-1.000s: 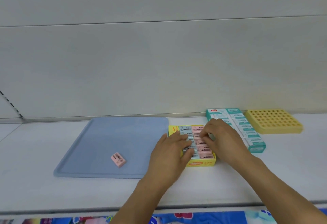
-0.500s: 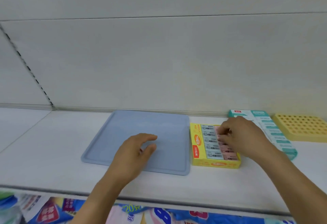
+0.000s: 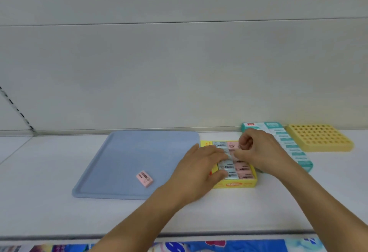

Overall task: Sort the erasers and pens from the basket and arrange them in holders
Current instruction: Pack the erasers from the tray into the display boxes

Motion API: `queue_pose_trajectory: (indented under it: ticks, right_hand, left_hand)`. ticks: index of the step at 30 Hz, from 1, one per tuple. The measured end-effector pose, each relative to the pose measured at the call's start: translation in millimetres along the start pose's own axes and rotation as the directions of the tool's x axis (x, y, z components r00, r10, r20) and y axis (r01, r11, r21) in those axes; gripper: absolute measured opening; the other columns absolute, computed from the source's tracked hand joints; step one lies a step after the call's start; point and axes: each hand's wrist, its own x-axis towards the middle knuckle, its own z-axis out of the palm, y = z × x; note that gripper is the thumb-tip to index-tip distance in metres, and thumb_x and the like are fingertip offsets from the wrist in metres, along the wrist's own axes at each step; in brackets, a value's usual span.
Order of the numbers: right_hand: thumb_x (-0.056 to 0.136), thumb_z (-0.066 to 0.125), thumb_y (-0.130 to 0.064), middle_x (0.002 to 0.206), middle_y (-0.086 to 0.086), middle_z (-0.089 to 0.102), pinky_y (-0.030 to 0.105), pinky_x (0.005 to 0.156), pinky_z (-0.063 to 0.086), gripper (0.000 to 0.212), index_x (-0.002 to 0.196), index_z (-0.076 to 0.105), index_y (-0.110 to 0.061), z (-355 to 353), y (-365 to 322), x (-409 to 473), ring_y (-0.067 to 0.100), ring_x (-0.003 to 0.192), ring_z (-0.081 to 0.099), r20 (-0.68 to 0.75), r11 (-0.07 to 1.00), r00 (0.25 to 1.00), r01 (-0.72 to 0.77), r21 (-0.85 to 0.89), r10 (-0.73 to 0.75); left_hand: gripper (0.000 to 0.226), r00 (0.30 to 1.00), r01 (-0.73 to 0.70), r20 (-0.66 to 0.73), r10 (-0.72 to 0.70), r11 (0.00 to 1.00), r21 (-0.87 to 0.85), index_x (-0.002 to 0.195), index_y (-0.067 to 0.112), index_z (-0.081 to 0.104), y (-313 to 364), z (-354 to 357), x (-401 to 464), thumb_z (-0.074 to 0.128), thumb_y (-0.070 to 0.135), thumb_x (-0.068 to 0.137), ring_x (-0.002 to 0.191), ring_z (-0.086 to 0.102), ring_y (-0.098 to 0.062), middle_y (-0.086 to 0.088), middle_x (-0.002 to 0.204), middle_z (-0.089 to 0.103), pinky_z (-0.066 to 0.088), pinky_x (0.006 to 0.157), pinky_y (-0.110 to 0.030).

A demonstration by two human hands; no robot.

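A yellow eraser box (image 3: 235,184) holds rows of pale blue and pink erasers (image 3: 244,172). My left hand (image 3: 199,172) lies flat over the box's left side, fingers on the blue erasers and thumb at the front. My right hand (image 3: 258,152) is over the box's far right part, fingers curled down onto a pink eraser; the fingers hide whether it is gripped. One loose pink eraser (image 3: 144,178) lies on the blue tray (image 3: 123,152). At the far right sits a yellow holder (image 3: 320,137) full of holes.
A teal box of erasers (image 3: 294,150) lies between the yellow box and the holder, partly behind my right hand. All stand on a white shelf (image 3: 49,202) with a wall close behind. Colourful packaging (image 3: 219,245) shows below the front edge.
My left hand went out over the tray, then came back onto the yellow box. The loose pink eraser lies where it was. My right hand stayed at the box.
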Motion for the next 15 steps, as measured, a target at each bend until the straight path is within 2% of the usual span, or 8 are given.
queue_pose_trajectory:
  ticks: [3, 6, 7, 9, 10, 12, 14, 15]
  right_hand:
    - [0.077, 0.068, -0.030, 0.066, -0.007, 0.061, 0.028, 0.056, 0.037, 0.019, 0.088, 0.053, -0.029, 2.2, 4.4, -3.1, 0.006, 0.066, 0.057, -0.014, 0.994, 0.998, -0.064, 0.086, 0.066]
    - [0.089, 0.059, -0.026, 0.061, -0.010, 0.059, 0.031, 0.060, 0.042, 0.010, 0.081, 0.055, -0.030, 1.8, 10.5, -4.8, 0.012, 0.067, 0.058, -0.016, 0.997, 1.000, 0.012, -0.079, -0.013]
    - [0.092, 0.057, -0.024, 0.065, -0.011, 0.060, 0.032, 0.063, 0.044, 0.014, 0.079, 0.057, -0.030, -0.1, 13.9, -5.4, 0.015, 0.071, 0.059, -0.025, 0.992, 0.999, 0.029, -0.123, -0.032]
    - [0.094, 0.054, -0.020, 0.086, -0.011, 0.064, 0.034, 0.073, 0.048, 0.016, 0.090, 0.064, -0.031, -7.5, 20.5, -7.2, 0.015, 0.083, 0.059, -0.023, 0.985, 0.996, 0.085, -0.149, -0.089]
    - [0.093, 0.055, -0.016, 0.097, -0.011, 0.061, 0.035, 0.078, 0.048, 0.020, 0.099, 0.066, -0.032, -12.1, 23.0, -8.4, 0.012, 0.088, 0.056, 0.019, 0.981, 0.989, 0.148, -0.125, -0.147]
    - [0.087, 0.063, -0.012, 0.111, -0.015, 0.052, 0.028, 0.090, 0.042, 0.035, 0.114, 0.065, -0.035, -18.7, 24.3, -10.4, 0.006, 0.102, 0.048, 0.196, 0.950, 0.938, 0.305, -0.067, -0.287]
    - [0.084, 0.066, -0.016, 0.119, -0.021, 0.049, 0.025, 0.095, 0.038, 0.043, 0.121, 0.062, -0.038, -20.2, 21.6, -11.6, 0.003, 0.111, 0.040, 0.349, 0.917, 0.879, 0.383, -0.108, -0.326]
    - [0.084, 0.066, -0.020, 0.118, -0.021, 0.050, 0.026, 0.095, 0.038, 0.041, 0.121, 0.062, -0.038, -19.7, 20.6, -11.0, 0.004, 0.111, 0.040, 0.366, 0.903, 0.871, 0.403, -0.149, -0.329]
  left_hand:
    - [0.052, 0.999, -0.010, 0.046, 0.007, 0.998, 0.055, 0.145, 0.028, 0.040, 1.8, 5.9, 6.3, 0.045, 0.048, 0.097, 0.141, 0.027, -0.007, 0.010, 0.152, 0.038, 0.010, 0.120, -0.034]
    - [0.054, 0.999, 0.033, 0.041, -0.035, 0.998, 0.044, 0.146, 0.028, 0.039, 2.6, 14.6, 5.3, 0.042, 0.052, 0.098, 0.143, 0.020, -0.004, 0.012, 0.155, 0.032, 0.001, 0.117, -0.026]
    - [0.054, 0.998, 0.042, 0.039, -0.044, 0.998, 0.042, 0.146, 0.028, 0.039, 2.1, 17.2, 4.3, 0.040, 0.052, 0.098, 0.144, 0.017, -0.002, 0.014, 0.156, 0.030, 0.000, 0.116, -0.025]
    - [0.054, 0.997, 0.059, 0.043, -0.061, 0.997, 0.045, 0.148, 0.030, 0.036, 1.4, 21.3, 2.8, 0.037, 0.053, 0.099, 0.146, 0.012, -0.001, 0.015, 0.157, 0.027, -0.003, 0.117, -0.027]
    - [0.054, 0.997, 0.064, 0.044, -0.066, 0.997, 0.047, 0.148, 0.030, 0.035, 1.2, 22.6, 2.5, 0.036, 0.053, 0.099, 0.146, 0.010, 0.000, 0.016, 0.157, 0.026, -0.004, 0.118, -0.028]
    - [0.053, 0.997, 0.068, 0.035, -0.070, 0.997, 0.045, 0.148, 0.031, 0.035, 0.9, 25.3, 2.2, 0.036, 0.053, 0.099, 0.146, 0.009, 0.000, 0.017, 0.158, 0.025, -0.005, 0.118, -0.028]
    - [0.053, 0.997, 0.074, 0.032, -0.075, 0.997, 0.022, 0.148, 0.032, 0.034, 0.3, 27.6, 0.7, 0.035, 0.052, 0.100, 0.146, 0.007, 0.001, 0.018, 0.158, 0.024, -0.004, 0.118, -0.029]
    - [0.053, 0.996, 0.081, 0.035, -0.081, 0.997, 0.001, 0.149, 0.032, 0.033, 0.3, 28.6, -0.1, 0.034, 0.052, 0.100, 0.146, 0.006, 0.002, 0.018, 0.158, 0.023, -0.003, 0.119, -0.029]
